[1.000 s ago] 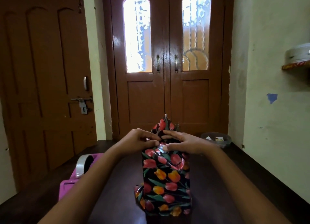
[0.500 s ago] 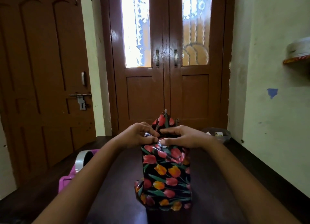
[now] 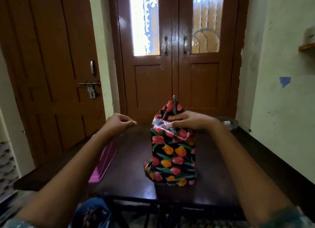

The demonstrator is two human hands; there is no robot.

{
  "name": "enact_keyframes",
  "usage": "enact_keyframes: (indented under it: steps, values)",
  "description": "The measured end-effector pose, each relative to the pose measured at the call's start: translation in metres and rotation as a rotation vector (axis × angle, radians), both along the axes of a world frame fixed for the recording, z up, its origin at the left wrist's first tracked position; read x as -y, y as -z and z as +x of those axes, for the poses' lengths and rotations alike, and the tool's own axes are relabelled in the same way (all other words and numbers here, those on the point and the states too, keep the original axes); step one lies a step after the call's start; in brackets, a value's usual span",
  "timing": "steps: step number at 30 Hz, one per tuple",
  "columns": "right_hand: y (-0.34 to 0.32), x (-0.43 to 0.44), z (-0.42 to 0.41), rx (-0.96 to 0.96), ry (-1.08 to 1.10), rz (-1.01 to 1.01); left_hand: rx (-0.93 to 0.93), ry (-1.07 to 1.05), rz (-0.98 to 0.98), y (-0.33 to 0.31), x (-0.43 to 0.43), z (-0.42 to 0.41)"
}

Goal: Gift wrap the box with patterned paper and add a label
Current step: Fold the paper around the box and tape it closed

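Observation:
The box (image 3: 173,156), wrapped in black paper with red and orange tulips, stands upright on the dark table (image 3: 129,180). A triangular paper flap (image 3: 172,108) sticks up at its far top edge. My right hand (image 3: 187,121) grips the box's top, fingers laid over the folded paper and thumb against the front. My left hand (image 3: 119,123) hovers to the left of the box, apart from it, fingers curled with thumb and fingertips together; nothing shows between them. No label is in view.
A purple tape dispenser (image 3: 104,161) lies on the table's left side under my left forearm. A small bowl (image 3: 230,123) sits at the back right. Brown double doors (image 3: 172,70) stand behind the table, and a wall (image 3: 281,108) runs along the right.
My left hand has let go of the box's top and moved left, away from it. My right hand stays on the folded paper. The camera has tilted downward.

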State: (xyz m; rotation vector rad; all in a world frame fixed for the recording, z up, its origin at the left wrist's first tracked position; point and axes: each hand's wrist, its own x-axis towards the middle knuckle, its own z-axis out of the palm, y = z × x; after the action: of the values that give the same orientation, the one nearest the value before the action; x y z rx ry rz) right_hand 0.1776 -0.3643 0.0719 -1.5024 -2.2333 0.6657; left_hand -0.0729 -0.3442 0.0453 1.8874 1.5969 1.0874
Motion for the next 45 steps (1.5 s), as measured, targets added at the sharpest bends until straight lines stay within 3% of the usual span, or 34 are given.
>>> enact_keyframes:
  steps: [4, 10, 16, 20, 31, 39, 45]
  values:
    - [-0.003, 0.0, 0.0, -0.029, 0.014, 0.003, -0.14, -0.173, -0.244, 0.004, 0.007, -0.036]
    - [0.011, 0.001, -0.001, -0.1, 0.005, 0.081, -0.241, -0.437, -0.388, 0.011, 0.019, -0.086]
    - [0.014, -0.004, 0.002, -0.113, 0.005, 0.083, 0.097, -0.451, -0.61, 0.023, 0.026, -0.1]
    - [0.015, -0.004, 0.003, -0.115, 0.012, 0.092, 0.215, -0.461, -0.626, 0.025, 0.023, -0.098]
    - [0.013, -0.002, 0.002, -0.135, 0.01, 0.055, 0.148, -0.463, -0.702, 0.021, 0.024, -0.098]
    - [0.012, -0.002, 0.003, -0.127, 0.009, 0.056, 0.384, -0.464, -0.583, 0.025, 0.036, -0.094]
    - [0.012, -0.001, 0.001, -0.132, 0.02, 0.043, 0.443, -0.446, -0.549, 0.03, 0.038, -0.095]
